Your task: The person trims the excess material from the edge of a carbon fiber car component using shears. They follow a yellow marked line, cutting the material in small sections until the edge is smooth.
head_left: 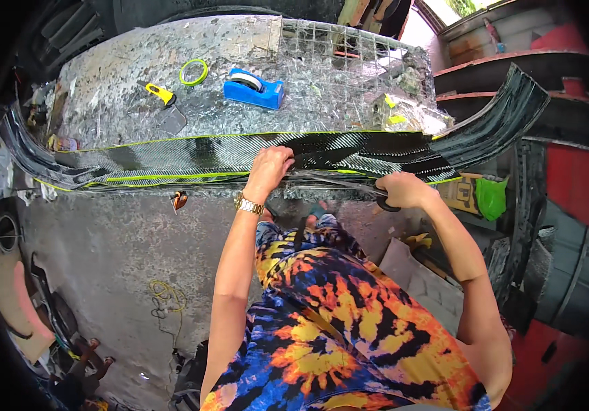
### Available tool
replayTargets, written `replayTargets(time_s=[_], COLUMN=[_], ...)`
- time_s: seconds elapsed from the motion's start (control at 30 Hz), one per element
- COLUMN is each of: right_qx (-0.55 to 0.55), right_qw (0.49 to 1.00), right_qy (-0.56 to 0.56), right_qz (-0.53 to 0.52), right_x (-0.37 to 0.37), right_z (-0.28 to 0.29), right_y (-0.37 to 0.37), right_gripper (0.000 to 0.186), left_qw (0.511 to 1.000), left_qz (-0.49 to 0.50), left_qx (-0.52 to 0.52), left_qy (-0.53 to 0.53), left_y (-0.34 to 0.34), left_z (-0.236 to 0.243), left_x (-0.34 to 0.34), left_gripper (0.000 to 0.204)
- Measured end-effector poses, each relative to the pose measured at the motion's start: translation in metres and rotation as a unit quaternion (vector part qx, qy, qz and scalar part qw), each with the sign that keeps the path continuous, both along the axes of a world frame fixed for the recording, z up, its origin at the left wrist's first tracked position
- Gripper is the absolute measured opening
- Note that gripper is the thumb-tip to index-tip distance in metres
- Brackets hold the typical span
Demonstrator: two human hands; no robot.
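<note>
A long strip of black woven carbon-fibre cloth (202,152) lies along a dark curved mould (503,116), whose ends bend up at far left and far right. Yellow-green tape (164,177) runs along the strip's near and far edges. At the middle of the near edge, my left hand (270,166) is closed on the cloth, its fingertips curled over it. My right hand (407,190) is closed round the dark handles of scissors (387,204). Their blades point left along the near edge, towards my left hand; the tips are hard to make out.
Beyond the strip, on the stained worktable (123,82), are a blue tape dispenser (253,89), a green tape roll (194,72) and a yellow utility knife (159,93). A green bag (491,198) sits below the right end. A yellow cord (168,296) lies on the floor.
</note>
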State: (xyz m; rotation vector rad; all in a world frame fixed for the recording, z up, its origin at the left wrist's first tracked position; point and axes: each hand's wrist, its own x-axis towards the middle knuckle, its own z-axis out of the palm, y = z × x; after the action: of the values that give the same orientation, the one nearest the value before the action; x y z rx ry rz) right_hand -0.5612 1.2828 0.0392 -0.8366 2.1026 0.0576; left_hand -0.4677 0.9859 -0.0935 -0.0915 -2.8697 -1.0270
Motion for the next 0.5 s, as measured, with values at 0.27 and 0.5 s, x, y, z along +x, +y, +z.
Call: replayTargets(time_s=[0.27,0.5], right_qx=[0.082,0.070], right_qw=[0.996,0.996], right_qy=[-0.023,-0.030], right_qz=[0.025,0.055], right_x=[0.005,-0.006], right_z=[-0.004,-0.002], right_y=[-0.040,-0.024], right_gripper=[0.064,0.063], left_qw=[0.999,0.999], left_qz=[-0.003,0.037], left_qx=[0.016,0.037], left_qy=[-0.043,-0.007], left_y=[-0.026,-0.001], left_z=[-0.019,-0.014], left_x=[0.024,0.035], left_gripper=[0.010,0.012])
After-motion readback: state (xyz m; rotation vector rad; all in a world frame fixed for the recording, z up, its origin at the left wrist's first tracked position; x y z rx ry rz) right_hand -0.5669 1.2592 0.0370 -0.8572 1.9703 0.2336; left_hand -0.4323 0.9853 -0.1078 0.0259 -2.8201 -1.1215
